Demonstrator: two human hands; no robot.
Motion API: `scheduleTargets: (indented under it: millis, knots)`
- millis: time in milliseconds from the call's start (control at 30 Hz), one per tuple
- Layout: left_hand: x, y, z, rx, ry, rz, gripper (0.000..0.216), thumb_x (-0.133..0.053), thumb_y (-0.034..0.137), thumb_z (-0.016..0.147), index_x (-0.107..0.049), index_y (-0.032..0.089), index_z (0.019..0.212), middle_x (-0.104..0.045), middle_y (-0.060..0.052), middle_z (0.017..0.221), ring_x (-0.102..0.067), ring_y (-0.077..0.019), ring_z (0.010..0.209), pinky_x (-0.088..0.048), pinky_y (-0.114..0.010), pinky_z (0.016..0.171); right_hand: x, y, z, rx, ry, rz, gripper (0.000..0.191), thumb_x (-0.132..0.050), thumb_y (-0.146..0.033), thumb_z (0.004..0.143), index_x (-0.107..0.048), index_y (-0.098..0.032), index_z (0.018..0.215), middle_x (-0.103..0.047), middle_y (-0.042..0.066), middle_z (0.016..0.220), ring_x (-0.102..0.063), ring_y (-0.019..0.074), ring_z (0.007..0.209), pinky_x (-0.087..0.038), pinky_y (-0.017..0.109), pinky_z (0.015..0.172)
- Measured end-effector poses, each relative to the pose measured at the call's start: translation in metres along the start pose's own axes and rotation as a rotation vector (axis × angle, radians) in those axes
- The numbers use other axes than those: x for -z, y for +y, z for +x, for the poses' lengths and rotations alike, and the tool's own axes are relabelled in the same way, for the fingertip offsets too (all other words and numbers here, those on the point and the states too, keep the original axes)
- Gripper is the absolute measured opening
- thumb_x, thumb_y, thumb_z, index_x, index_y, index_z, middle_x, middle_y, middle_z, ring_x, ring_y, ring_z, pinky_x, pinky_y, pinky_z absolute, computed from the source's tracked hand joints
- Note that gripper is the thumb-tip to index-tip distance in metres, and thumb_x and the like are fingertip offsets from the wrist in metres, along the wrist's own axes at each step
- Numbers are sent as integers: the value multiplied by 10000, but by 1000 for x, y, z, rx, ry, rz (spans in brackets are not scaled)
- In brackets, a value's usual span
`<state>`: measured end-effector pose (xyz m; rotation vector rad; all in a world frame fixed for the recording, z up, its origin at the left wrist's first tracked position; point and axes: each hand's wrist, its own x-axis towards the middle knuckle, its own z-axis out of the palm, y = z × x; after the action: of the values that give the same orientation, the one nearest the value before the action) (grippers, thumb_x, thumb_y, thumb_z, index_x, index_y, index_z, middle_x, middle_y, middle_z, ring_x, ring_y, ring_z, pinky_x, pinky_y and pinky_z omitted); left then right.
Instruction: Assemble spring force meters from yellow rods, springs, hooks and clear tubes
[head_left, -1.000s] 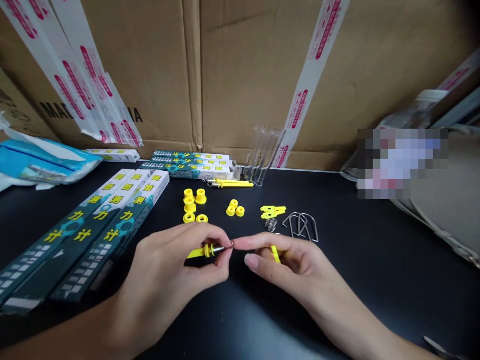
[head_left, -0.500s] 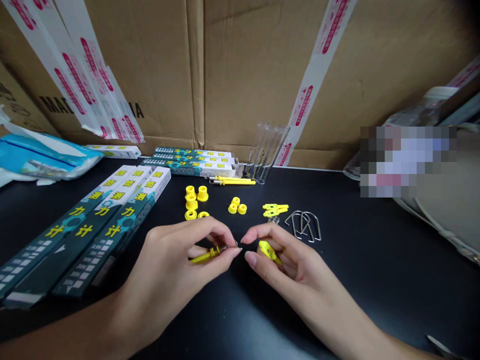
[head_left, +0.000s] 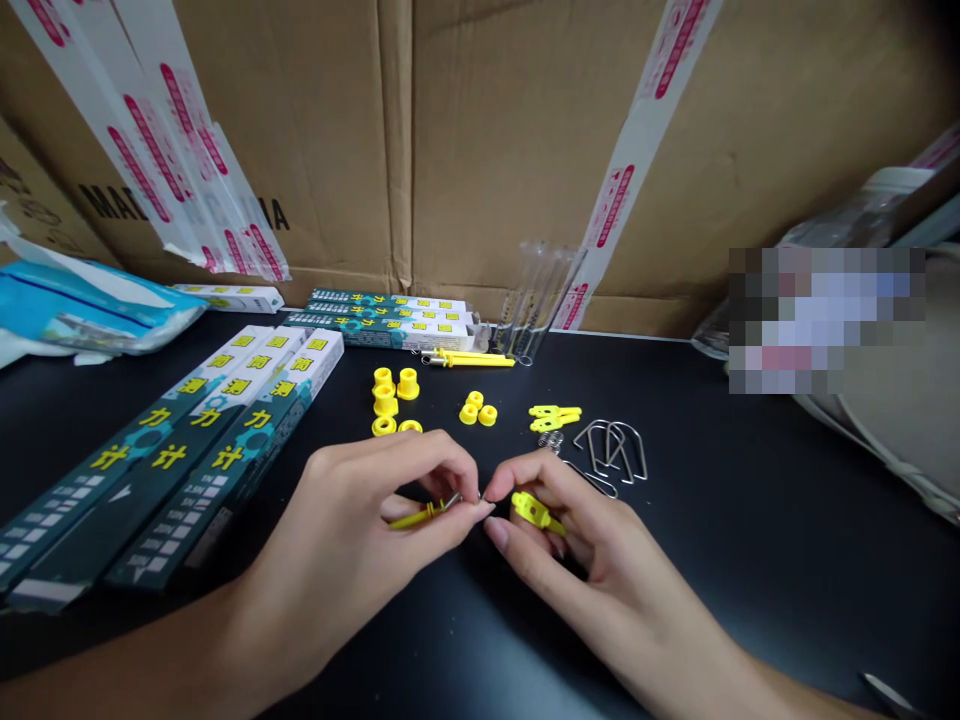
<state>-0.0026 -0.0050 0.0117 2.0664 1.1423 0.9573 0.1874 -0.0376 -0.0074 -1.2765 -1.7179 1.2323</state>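
Observation:
My left hand (head_left: pixel 390 510) is closed around a thin yellow plastic rod (head_left: pixel 417 517) with a small metal spring (head_left: pixel 452 500) at its right end, pinched near the fingertips. Close beside it, my right hand (head_left: pixel 570 530) curls round a flat yellow plastic piece with a hole (head_left: pixel 532 510). The right thumb and index finger meet the left fingertips around the spring's end, where detail is too small to make out. Beyond the hands lie two similar yellow pieces (head_left: pixel 555 417), small coiled springs (head_left: pixel 551 440) and bent metal hooks (head_left: pixel 611 450).
Yellow caps (head_left: pixel 385 400) and smaller yellow caps (head_left: pixel 478 410) sit mid-table. Behind them are yellow rods with springs (head_left: pixel 472 359), clear tubes (head_left: pixel 536 300) and printed boxes (head_left: pixel 382 322). Longer printed boxes (head_left: pixel 247 430) lie left; a grey bag (head_left: pixel 870 430) is at right.
My right fingertips have come in to meet the left ones at the spring's end. The yellow piece in my right hand has turned slightly, and the view has shifted a little.

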Motion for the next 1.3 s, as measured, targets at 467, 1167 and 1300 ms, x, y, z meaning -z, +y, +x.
scheduleTargets:
  millis: [467, 1167, 1300]
  knots:
    - [2, -1, 4, 217, -59, -298, 123, -782, 163, 780, -697, 229, 720, -680, 83, 671, -662, -72, 631, -497, -82, 543, 0, -1, -5, 106, 93, -69, 166, -487, -333, 1016, -585, -270, 1135, -648, 11, 890, -608, 158, 774, -470, 248, 648]
    - [1, 1, 2, 393, 42, -374, 393, -889, 251, 636, -539, 227, 814, -719, 84, 608, -745, -153, 636, -591, -186, 614, 0, -4, -6, 138, 187, -86, 182, -566, -298, 993, -656, -280, 1150, -770, -18, 892, -710, 127, 740, -554, 175, 701]
    - [1, -1, 3, 366, 12, -346, 358, -881, 249, 654, -703, 247, 965, -705, 83, 640, -723, -132, 667, -585, -164, 644, 0, -3, -6, 144, 194, -86, 156, -573, -297, 989, -665, -267, 1112, -767, -17, 912, -699, 115, 714, -541, 163, 661]
